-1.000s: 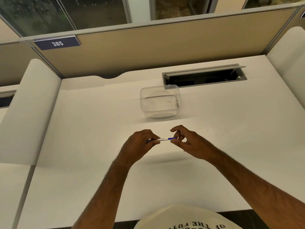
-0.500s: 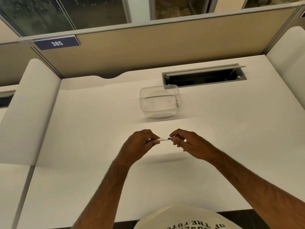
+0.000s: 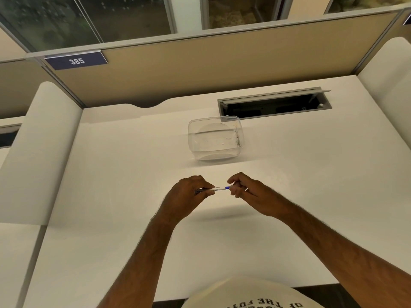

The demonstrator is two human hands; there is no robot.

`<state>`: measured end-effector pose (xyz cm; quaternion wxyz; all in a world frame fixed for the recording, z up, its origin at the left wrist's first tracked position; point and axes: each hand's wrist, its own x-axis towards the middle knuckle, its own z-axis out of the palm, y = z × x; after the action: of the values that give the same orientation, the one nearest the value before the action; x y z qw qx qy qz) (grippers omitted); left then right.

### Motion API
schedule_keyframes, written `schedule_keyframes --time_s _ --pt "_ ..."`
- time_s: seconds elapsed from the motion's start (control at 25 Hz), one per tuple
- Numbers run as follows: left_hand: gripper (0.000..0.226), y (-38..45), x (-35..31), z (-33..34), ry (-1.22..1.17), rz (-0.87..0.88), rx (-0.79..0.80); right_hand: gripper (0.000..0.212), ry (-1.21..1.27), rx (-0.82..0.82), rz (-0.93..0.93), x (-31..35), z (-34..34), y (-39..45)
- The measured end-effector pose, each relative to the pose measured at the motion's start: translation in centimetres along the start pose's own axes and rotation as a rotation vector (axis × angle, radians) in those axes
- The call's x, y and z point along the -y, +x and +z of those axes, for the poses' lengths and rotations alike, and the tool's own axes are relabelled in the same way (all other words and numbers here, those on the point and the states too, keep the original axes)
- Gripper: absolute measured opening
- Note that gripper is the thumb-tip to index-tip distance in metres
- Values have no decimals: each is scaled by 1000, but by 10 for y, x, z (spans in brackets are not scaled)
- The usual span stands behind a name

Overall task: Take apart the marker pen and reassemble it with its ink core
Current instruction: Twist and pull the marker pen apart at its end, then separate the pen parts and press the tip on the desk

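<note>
Both hands hold one marker pen (image 3: 219,188) in the air above the white desk (image 3: 111,174), roughly level and lying left to right, a little nearer the person than the middle of the desk.

The left hand (image 3: 189,192) is curled closed around the pen's left part. Its fingers (image 3: 205,182) fold over the top and the thumb tucks under, so the white barrel comes out of the fist to the right. A short dark end of the pen pokes out on the left side of the fist.

The right hand (image 3: 249,193) pinches the pen's right end, where a blue band meets the white barrel. The thumb and first fingertips close on that end, and the other fingers curl loosely beneath them. The very tip of the pen is hidden behind those fingers, so I cannot tell whether a cap or end piece is on or off.

Farther back on the desk stands a clear plastic container (image 3: 214,138), well apart from the hands. Behind it is an open cable slot (image 3: 274,105) in the desk. A divider panel (image 3: 222,63) runs along the back, carrying a blue number plate (image 3: 76,61) that reads 385.
</note>
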<state>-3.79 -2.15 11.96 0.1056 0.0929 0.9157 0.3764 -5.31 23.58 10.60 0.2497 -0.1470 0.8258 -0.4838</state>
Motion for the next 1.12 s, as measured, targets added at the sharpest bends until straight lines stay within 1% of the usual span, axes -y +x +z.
schedule_keyframes --time_s 0.16,0.28,0.4,0.76,0.96,1.12 --pt "12 0 1 2 4 17 2 23 -43 -15 -12 -2 -2 2" --pt "12 -2 3 3 -2 -2 1 10 -71 -31 -23 -2 -2 1" --pt "12 -3 3 3 -3 -14 -3 2 -24 -76 -26 -2 -3 1" --pt "9 -5 10 5 -31 -64 -8 4 33 -133 22 -22 -11 2" --pt "9 -4 14 9 -26 -87 -10 9 -38 -200 64 -45 -14 12" --pt "9 1 16 12 -34 -109 0 14 -29 -227 91 -70 -15 29"
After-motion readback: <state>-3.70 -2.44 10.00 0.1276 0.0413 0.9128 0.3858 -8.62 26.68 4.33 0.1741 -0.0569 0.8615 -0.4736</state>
